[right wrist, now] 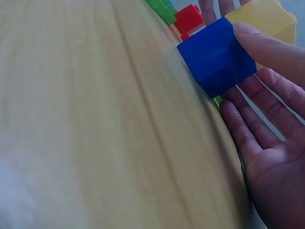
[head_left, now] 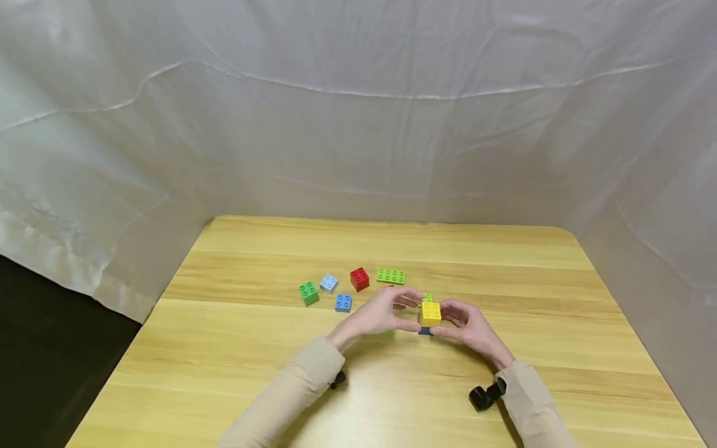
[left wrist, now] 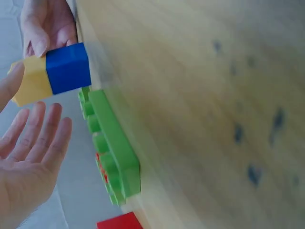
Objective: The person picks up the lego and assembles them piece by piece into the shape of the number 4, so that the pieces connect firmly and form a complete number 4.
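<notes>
A yellow brick (head_left: 430, 313) sits on top of a dark blue brick (left wrist: 68, 69), the two joined in a short stack close over the table. My right hand (head_left: 469, 328) holds this stack from the right, its thumb at the seam between the colours in the right wrist view. From the left comes my left hand (head_left: 386, 311), fingers stretched out and spread from the thumb. Its thumb tip overlaps the edge of the yellow brick in the left wrist view. Near the stack lies a green brick (left wrist: 114, 143) with a row of studs. Part of another lime piece (head_left: 427, 297) shows behind the stack.
Left of the hands on the wooden table (head_left: 252, 361) lie a green brick (head_left: 309, 293), a light blue brick (head_left: 328, 283), a blue brick (head_left: 343, 303) and a red brick (head_left: 360, 279). Behind them is a long lime brick (head_left: 391, 276). Pale cloth (head_left: 358, 137) hangs around the table.
</notes>
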